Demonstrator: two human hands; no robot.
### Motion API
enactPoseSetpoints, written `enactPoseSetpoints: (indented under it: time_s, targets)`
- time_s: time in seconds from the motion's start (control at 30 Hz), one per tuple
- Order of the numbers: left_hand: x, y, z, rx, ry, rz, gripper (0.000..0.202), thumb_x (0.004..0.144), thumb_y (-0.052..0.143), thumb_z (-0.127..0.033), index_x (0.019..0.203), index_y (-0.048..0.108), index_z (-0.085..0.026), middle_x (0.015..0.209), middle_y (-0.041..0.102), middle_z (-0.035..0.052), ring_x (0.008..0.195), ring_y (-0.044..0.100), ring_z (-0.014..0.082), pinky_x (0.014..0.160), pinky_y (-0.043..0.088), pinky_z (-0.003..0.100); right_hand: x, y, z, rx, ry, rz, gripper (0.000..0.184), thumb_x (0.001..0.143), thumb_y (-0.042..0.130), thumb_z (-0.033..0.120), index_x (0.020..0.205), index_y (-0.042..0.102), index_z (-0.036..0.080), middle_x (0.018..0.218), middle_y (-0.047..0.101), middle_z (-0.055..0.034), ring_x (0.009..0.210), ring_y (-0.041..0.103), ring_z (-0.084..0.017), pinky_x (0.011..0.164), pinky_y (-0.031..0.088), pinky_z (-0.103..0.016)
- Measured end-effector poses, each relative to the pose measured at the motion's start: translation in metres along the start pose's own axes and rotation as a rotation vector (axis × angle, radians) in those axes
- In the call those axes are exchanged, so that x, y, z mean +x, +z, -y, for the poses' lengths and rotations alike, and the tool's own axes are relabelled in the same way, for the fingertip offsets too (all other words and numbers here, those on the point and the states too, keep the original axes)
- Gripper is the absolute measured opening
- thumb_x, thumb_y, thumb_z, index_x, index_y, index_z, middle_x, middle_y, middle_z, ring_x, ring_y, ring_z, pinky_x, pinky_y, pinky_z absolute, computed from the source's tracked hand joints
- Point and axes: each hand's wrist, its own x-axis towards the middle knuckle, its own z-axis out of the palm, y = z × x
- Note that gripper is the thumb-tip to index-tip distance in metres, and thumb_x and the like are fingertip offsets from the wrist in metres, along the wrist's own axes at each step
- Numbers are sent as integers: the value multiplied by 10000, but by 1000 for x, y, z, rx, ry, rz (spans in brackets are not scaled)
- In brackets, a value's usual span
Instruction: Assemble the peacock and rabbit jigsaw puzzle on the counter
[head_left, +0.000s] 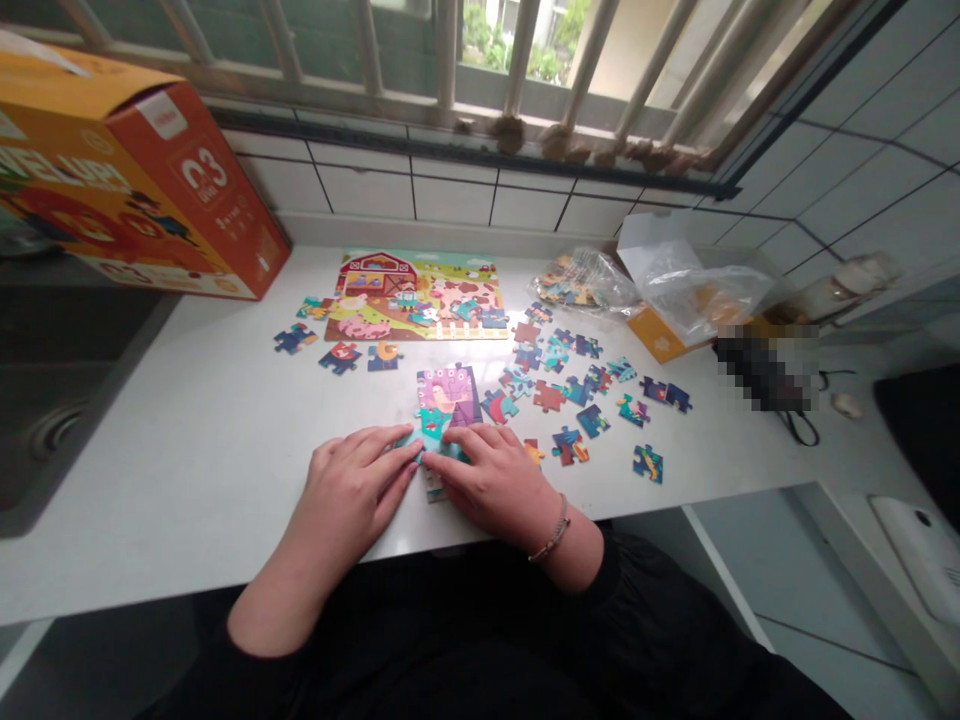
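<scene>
both hands lie flat on the white counter [187, 470], palms down, fingers stretched out and only slightly spread, gripping nothing. the left hand [352, 490] points its fingertips [409, 455] rightward and the right hand [491, 475] points its fingertips [439, 462] leftward, so the two sets of tips meet almost nose to nose over the lower part of a small assembled puzzle section [448, 400] in purple and teal. the fingers press down on that section's lower edge; its upper part shows just beyond the fingertips, farther from the body. a thin bracelet [553, 535] sits on the right wrist. just past the right hand's knuckles, on its outer side, lie an orange-tinted loose piece [534, 452] and a blue and red one [570, 445]. farther out from the right fingers spreads a scatter of loose pieces [592, 385], apart from each other. well beyond both sets of fingertips, toward the tiled wall, lies a larger farm puzzle [416, 297] with a red barn, mostly joined, and a few stray pieces [341, 357] lie between it and the left hand's fingers. far out to the left of the left fingers stands an orange box [127, 190], tilted at the counter's back corner. beyond the scatter on the right side lie clear plastic bags [675, 285], one with pieces in it.
</scene>
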Motion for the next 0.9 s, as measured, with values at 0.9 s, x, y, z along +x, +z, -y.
enactPoseSetpoints:
  time_s: [0.9]
  targets:
    - [2,5,4,53,-27,-32,384,1133,505,-420,1394,708,-224,1447,747,139,1272,722,362,1011,493,513,-181,-110,-142,-136,628,213,333,1009,641,318,1313,728,218,1300,747,-148,1188,752,-326,1066,622,-476]
